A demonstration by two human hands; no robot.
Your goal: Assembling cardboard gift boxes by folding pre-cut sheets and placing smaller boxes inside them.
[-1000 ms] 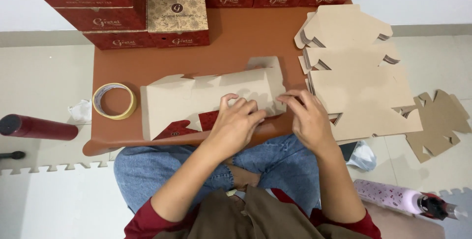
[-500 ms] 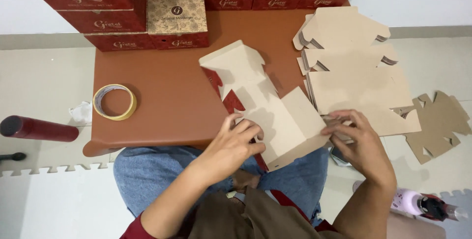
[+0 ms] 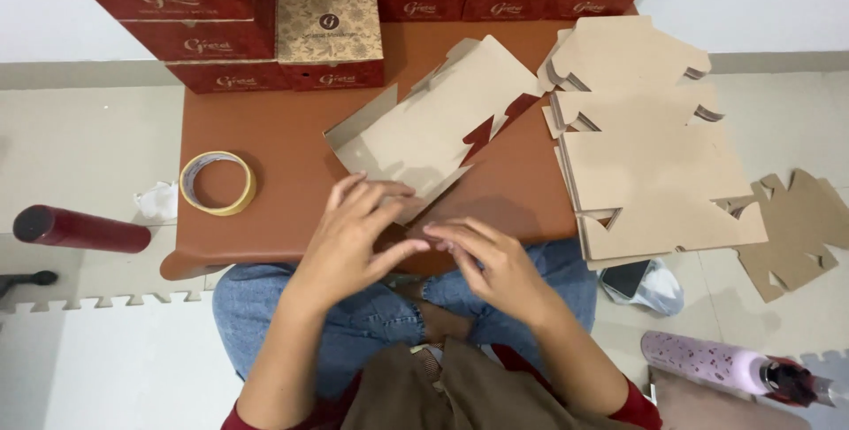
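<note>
A half-folded cardboard box, tan inside with a dark red outside showing at a notch, lies slantwise on the low brown table. My left hand rests on its near corner, fingers spread over the edge and pressing on it. My right hand sits just right of that, fingers stretched out flat, tips meeting my left thumb at the box's near corner. I sit cross-legged in jeans at the table's front edge.
A stack of flat cardboard blanks covers the table's right side. Red boxes and a gold-lidded box line the back. A tape roll lies left. On the floor are a dark red tube, a pink bottle and a loose blank.
The box swung round from lying across the table's front to pointing away to the upper right. My right hand came back left from the box's right end to meet my left hand.
</note>
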